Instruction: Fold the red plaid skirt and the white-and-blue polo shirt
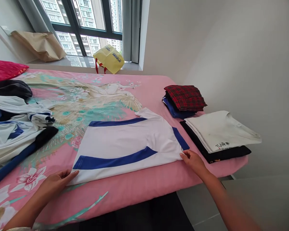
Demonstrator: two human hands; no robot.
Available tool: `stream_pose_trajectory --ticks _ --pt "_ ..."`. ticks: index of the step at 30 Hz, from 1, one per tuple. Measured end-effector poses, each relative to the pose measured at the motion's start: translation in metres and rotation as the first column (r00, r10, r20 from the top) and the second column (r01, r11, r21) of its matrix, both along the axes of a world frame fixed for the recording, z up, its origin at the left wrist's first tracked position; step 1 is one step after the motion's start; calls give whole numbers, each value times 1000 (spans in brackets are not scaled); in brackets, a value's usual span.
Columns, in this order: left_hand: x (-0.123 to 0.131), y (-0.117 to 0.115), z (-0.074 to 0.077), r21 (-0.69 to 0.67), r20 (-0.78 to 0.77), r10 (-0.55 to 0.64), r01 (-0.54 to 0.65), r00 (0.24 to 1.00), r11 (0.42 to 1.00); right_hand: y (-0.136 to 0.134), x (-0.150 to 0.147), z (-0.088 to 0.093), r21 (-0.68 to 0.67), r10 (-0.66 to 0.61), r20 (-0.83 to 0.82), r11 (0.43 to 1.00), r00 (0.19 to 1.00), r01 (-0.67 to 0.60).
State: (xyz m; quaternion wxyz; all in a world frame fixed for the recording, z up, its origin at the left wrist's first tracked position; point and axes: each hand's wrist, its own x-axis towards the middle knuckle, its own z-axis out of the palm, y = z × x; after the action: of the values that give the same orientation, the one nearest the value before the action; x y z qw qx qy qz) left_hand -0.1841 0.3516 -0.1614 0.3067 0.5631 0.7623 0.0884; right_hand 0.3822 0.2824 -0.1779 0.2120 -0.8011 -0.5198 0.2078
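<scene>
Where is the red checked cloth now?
The red checked cloth lies folded on a blue garment, far right on the pink bed, behind the folded white shirt.

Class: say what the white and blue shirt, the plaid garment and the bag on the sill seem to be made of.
Shirt: smooth knit fabric, probably; it lies flat with soft creases.
Plaid garment: woven cloth, matte check pattern.
Brown bag: crumpled kraft paper, stiff folds.

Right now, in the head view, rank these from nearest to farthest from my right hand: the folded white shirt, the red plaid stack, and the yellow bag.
From the right hand:
1. Folded white shirt, just beyond it on the right edge of the bed.
2. Red plaid stack, farther back on the right.
3. Yellow bag, far off on the window ledge.
</scene>
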Motion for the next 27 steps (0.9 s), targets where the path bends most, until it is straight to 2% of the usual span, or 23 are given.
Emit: stream_pose_trajectory --ticks 2,6,9,13,17,21,24,27 --pt "-1 -2 -1 8 12 -46 46 999 999 2 0 -1 -64 -31 77 997 997 36" --pt "-2 -8 0 68 -31 -106 108 994 992 2 2 -7 -117 -55 104 991 993 68" --pt "2 -15 4 96 -8 -86 86 996 992 -2 3 -14 -57 -39 97 997 995 45" --pt "7 -21 8 133 117 -74 59 990 989 -6 3 -17 -6 -52 57 999 997 52" --pt "6 -15 8 118 86 -50 40 995 992 1 -3 -7 -101 19 167 995 986 -2" --pt "7 3 9 20 75 -43 41 996 999 20 -12 9 -184 139 342 980 929 -79" --pt "12 16 10 10 61 -19 18 998 1000 39 -20 17 -221 172 315 970 933 -104" --pt "18 25 7 45 1 -55 55 998 997 63 -28 20 -183 146 212 977 966 -107"
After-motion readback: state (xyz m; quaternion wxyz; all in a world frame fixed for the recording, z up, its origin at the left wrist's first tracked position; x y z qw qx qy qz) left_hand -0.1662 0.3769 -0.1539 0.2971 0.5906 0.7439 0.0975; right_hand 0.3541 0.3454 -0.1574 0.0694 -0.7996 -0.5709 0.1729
